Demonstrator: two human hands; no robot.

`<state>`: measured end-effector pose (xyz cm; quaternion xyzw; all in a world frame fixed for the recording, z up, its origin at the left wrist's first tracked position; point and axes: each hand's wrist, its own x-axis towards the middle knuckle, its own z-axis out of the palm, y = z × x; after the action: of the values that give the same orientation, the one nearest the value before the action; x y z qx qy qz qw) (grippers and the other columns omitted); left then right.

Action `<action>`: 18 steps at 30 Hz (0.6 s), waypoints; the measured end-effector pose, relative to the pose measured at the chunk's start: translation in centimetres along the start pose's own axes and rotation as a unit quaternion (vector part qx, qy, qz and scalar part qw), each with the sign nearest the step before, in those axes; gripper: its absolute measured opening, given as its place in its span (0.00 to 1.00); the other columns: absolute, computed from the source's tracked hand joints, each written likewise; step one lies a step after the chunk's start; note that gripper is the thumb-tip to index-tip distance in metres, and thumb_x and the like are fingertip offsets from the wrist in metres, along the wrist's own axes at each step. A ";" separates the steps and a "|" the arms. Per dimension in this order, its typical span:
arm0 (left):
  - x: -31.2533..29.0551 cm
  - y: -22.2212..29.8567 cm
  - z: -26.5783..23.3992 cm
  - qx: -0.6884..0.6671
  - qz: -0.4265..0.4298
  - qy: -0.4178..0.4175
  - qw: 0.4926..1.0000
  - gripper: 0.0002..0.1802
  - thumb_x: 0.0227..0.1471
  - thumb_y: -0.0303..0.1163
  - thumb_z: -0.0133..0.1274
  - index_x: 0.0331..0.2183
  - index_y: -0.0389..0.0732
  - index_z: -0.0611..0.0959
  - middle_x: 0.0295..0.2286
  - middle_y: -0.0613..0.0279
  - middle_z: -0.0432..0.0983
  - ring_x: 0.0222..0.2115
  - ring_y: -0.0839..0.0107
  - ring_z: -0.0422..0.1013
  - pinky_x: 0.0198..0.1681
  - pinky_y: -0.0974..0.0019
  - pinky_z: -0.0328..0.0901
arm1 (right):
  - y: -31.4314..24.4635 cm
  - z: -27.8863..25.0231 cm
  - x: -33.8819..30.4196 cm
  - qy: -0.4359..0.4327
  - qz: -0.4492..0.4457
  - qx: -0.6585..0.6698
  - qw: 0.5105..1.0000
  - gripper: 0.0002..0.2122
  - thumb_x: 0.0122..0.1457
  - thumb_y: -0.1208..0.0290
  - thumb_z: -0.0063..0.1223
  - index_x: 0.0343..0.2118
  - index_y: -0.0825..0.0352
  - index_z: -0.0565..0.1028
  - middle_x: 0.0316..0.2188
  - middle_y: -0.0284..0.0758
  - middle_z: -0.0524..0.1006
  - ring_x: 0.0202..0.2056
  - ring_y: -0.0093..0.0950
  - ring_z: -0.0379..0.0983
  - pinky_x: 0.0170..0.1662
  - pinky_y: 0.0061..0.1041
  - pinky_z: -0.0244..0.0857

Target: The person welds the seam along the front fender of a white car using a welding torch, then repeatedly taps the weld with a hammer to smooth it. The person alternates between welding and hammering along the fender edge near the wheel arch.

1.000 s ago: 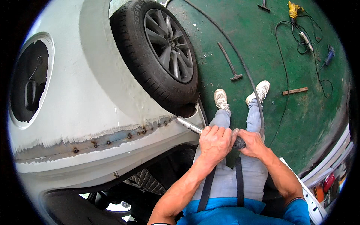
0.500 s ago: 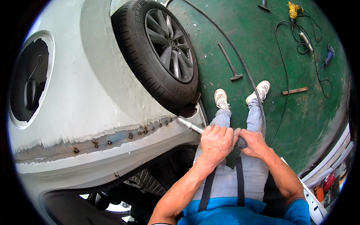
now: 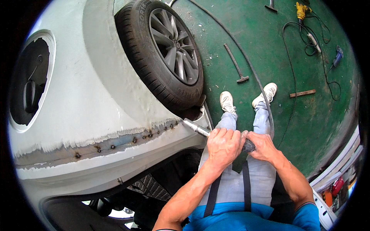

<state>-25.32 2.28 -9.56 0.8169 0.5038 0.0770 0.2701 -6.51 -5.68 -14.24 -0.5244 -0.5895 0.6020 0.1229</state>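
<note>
My left hand (image 3: pixel 224 144) is wrapped round a welding torch (image 3: pixel 197 128), its metal nozzle sticking out to the left. The right hand (image 3: pixel 264 147) is closed round the back of the same torch, close against the left; the fingers partly hide the dark grip. The nozzle's tip is at the right end of a bare-metal seam (image 3: pixel 125 143) on the white car body (image 3: pixel 104 92); whether it touches cannot be told. Several dark weld spots dot this seam. From near my right hand a grey cable (image 3: pixel 252 69) runs past my leg and up across the floor.
A car wheel (image 3: pixel 175 46) stands just beyond the seam's end. On the green floor lie a hammer (image 3: pixel 236 63), a wooden strip (image 3: pixel 303 93), a yellow power tool (image 3: pixel 301 11), a blue tool (image 3: pixel 338 56) and thin black cords. An open door gap (image 3: pixel 169 161) is below the seam.
Almost nothing differs. Both hands keep their hold on the welding torch, and the nozzle stays at the seam's right end.
</note>
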 end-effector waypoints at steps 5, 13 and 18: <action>0.1 0.1 0.2 0.002 0.001 0.006 1.000 0.18 0.49 0.36 0.64 0.17 0.46 0.72 0.15 0.64 0.66 0.20 0.64 0.67 0.28 0.59 0.59 | 0.1 -0.6 0.2 -0.016 0.001 -0.006 1.000 0.27 0.39 0.78 0.67 0.47 0.64 0.74 0.36 0.39 0.78 0.39 0.45 0.77 0.38 0.42 0.72; 0.1 0.0 0.2 -0.007 -0.001 0.002 1.000 0.18 0.50 0.36 0.64 0.17 0.46 0.72 0.15 0.63 0.65 0.19 0.64 0.66 0.27 0.59 0.59 | 0.2 -0.3 0.2 -0.006 0.007 -0.009 1.000 0.25 0.40 0.77 0.66 0.46 0.64 0.74 0.35 0.39 0.78 0.37 0.46 0.77 0.36 0.43 0.71; 0.1 -0.1 0.3 -0.005 -0.001 -0.002 1.000 0.18 0.49 0.36 0.64 0.17 0.46 0.72 0.16 0.63 0.66 0.20 0.64 0.67 0.28 0.59 0.59 | 0.3 -0.3 0.3 -0.005 0.004 -0.011 1.000 0.24 0.40 0.77 0.66 0.45 0.64 0.74 0.35 0.39 0.78 0.37 0.46 0.77 0.36 0.43 0.71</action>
<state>-25.24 2.27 -9.83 0.8152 0.5039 0.0771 0.2751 -6.28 -5.38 -14.53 -0.5254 -0.5943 0.5986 0.1118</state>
